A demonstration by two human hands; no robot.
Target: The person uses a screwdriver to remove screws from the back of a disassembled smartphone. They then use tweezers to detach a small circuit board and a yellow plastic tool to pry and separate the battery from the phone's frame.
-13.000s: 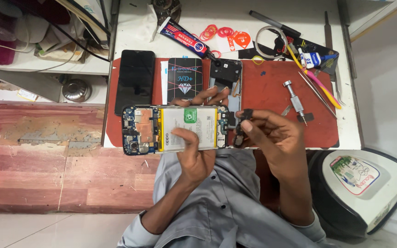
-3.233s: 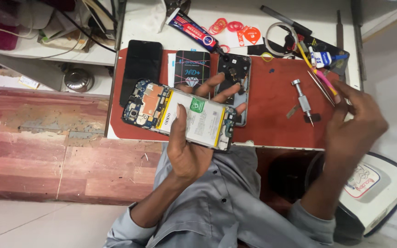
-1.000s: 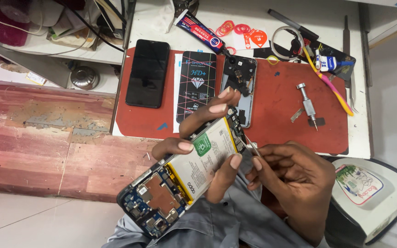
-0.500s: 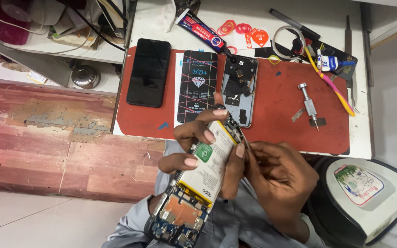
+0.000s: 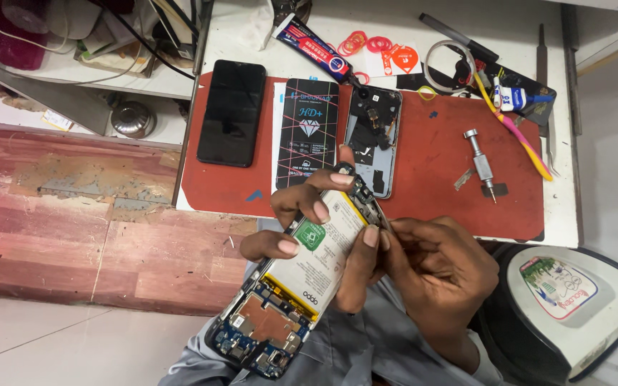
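Partly hidden: opened phone [image 5: 302, 275] behind hands [image 5: 423, 268].

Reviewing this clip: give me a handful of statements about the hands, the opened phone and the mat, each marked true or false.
1. The left hand holds the opened phone above the lap. True.
2. The opened phone lies flat on the red mat. False: it is lifted off the mat, tilted, with its circuit board end toward the person.
3. The right hand is at the phone's right edge. True.
4. The black phone lies on the mat's left part, screen dark. True.
5. The glue tube is in the right hand. False: it lies on the white table above the mat.
6. The metal screwdriver lies left of the black phone. False: it lies on the mat's right part.
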